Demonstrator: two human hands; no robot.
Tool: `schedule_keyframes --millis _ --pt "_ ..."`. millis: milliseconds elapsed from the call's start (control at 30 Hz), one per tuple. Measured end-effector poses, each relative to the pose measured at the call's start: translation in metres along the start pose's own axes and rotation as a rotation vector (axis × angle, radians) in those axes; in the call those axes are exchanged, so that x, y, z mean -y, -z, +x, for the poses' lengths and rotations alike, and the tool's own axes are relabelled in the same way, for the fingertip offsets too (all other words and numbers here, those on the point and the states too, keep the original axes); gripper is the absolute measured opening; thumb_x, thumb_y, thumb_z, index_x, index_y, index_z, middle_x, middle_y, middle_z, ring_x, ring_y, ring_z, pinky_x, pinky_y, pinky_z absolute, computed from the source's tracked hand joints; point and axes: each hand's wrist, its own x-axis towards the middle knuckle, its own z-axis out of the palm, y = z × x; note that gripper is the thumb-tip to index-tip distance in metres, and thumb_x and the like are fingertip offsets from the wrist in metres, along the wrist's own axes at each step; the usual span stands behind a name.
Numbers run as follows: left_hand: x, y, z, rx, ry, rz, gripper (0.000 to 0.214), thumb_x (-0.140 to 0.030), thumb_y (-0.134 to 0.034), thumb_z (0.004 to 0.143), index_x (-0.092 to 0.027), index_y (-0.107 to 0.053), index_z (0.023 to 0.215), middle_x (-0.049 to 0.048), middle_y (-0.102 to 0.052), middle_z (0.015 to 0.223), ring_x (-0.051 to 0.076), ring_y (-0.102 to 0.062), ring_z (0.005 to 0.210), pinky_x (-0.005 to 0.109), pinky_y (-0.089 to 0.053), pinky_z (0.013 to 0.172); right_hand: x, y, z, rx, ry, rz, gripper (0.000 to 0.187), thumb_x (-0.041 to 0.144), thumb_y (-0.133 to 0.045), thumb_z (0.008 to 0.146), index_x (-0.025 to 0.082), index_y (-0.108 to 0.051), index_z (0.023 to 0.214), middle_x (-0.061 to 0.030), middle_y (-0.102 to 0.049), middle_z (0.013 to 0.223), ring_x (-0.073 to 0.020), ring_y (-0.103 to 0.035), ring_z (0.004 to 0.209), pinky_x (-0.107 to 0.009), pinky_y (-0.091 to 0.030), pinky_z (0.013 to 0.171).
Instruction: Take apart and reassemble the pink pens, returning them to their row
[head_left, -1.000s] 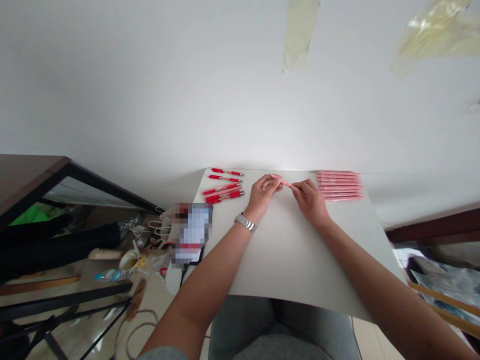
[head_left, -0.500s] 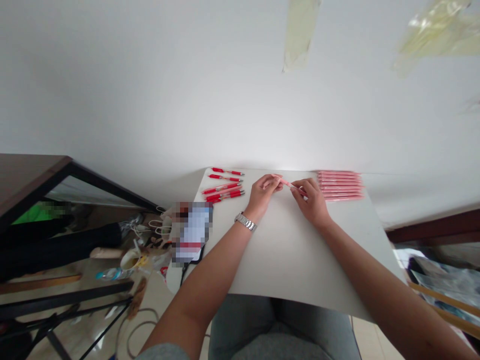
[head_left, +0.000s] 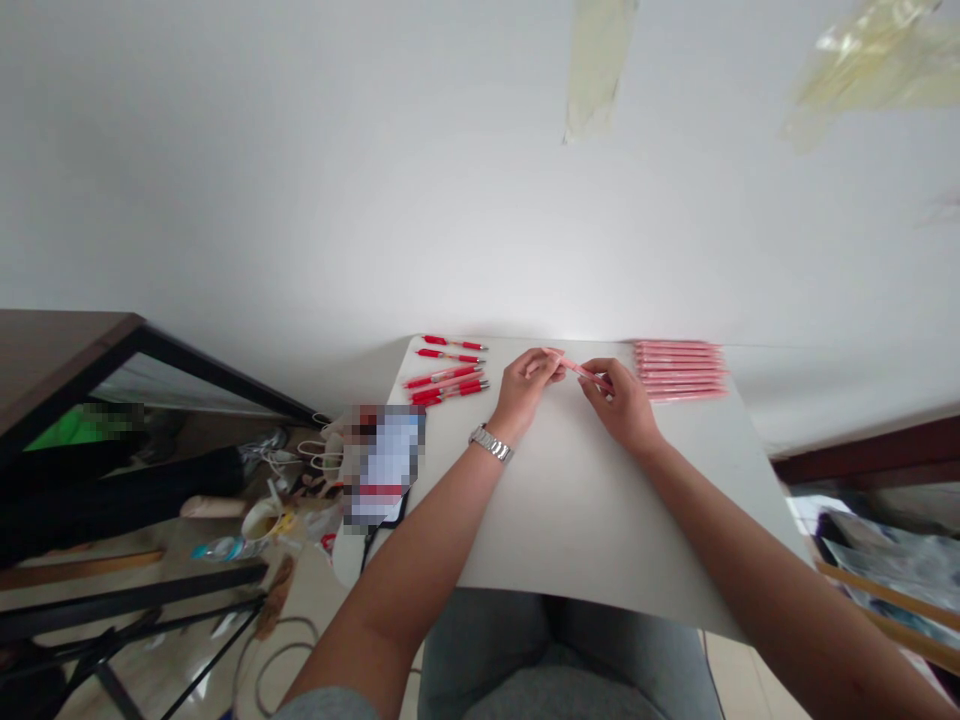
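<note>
A slim pink pen point(head_left: 576, 366) slants down to the right between my two hands, above the back half of the white table. My left hand point(head_left: 531, 376), with a metal watch at its wrist, pinches the pen's upper left end. At its lower right end, the fingers of my right hand point(head_left: 619, 392) are closed around it and partly cover it. Just right of that hand lies a neat row of several pink pens point(head_left: 681, 370). Several red pens point(head_left: 450, 385) lie to the left of my left hand, a pink one among them.
A pixelated phone-like screen point(head_left: 386, 465) stands at the left edge of the white table point(head_left: 577, 520), with a cable below it. A plain wall point(head_left: 480, 200) rises behind. On the floor at left are a bottle point(head_left: 225, 548), a cup and cords; a dark-framed shelf point(head_left: 75, 340) stands there.
The pale section of the pen beside my right fingers now shows pink, and the two parts look closer together. My hands have hardly moved.
</note>
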Motion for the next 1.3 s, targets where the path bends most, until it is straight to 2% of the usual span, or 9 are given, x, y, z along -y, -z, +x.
schedule_keyframes --millis 133,367,667,900,1133,1300 --pt "0.0002 0.0002 -0.0004 0.010 -0.005 -0.005 0.034 -0.049 -0.080 0.086 -0.018 -0.076 0.099 0.0071 -0.077 0.099 0.015 -0.072 0.086 0.032 -0.061 0.089 0.0004 -0.0003 0.0001 -0.009 -0.005 0.016 0.022 0.044 -0.060 0.100 0.024 -0.063 0.109 -0.0051 -0.074 0.098 -0.0179 -0.062 0.071 -0.033 -0.051 0.066" --pt "-0.0018 0.0001 -0.0011 0.013 -0.006 0.014 0.033 -0.049 -0.080 0.087 -0.018 -0.076 0.099 0.0062 -0.076 0.095 0.015 -0.071 0.085 0.033 -0.060 0.090 0.0038 0.0017 -0.0007 0.008 -0.058 0.115 0.026 0.047 -0.052 0.106 0.024 -0.062 0.114 -0.0063 -0.076 0.097 -0.0212 -0.072 0.086 -0.035 -0.053 0.075" --pt "-0.0015 -0.0002 -0.0019 0.019 -0.025 0.032 0.031 -0.048 -0.078 0.089 -0.019 -0.076 0.100 0.0050 -0.074 0.093 0.014 -0.070 0.084 0.031 -0.060 0.089 -0.0021 -0.0002 -0.0009 0.006 -0.096 0.083 0.031 0.050 -0.051 0.104 0.025 -0.063 0.119 -0.0064 -0.078 0.095 -0.0231 -0.072 0.087 -0.037 -0.055 0.079" --pt "-0.0024 -0.0002 -0.0023 0.007 -0.009 0.031 0.036 -0.051 -0.080 0.086 -0.018 -0.075 0.099 0.0061 -0.075 0.095 0.015 -0.071 0.085 0.032 -0.059 0.089 -0.0023 -0.0001 -0.0008 -0.036 -0.059 0.016 0.030 0.049 -0.057 0.102 0.025 -0.067 0.117 -0.0075 -0.073 0.095 -0.0224 -0.067 0.084 -0.037 -0.055 0.077" --pt "-0.0033 -0.0007 -0.0030 0.018 -0.017 0.034 0.035 -0.051 -0.079 0.087 -0.018 -0.074 0.099 0.0062 -0.076 0.095 0.016 -0.072 0.088 0.032 -0.060 0.089 0.0026 0.0018 0.0023 -0.052 0.078 -0.033 0.021 0.038 -0.057 0.103 0.024 -0.069 0.111 -0.0073 -0.069 0.095 -0.0229 -0.065 0.087 -0.040 -0.054 0.080" --pt "-0.0032 -0.0002 -0.0027 0.021 -0.009 0.032 0.036 -0.051 -0.080 0.086 -0.019 -0.075 0.099 0.0067 -0.077 0.098 0.015 -0.072 0.086 0.033 -0.060 0.090 0.0042 0.0025 0.0023 -0.043 0.053 -0.008 0.019 0.037 -0.060 0.101 0.024 -0.069 0.111 -0.0068 -0.065 0.095 -0.0212 -0.064 0.082 -0.037 -0.055 0.070"
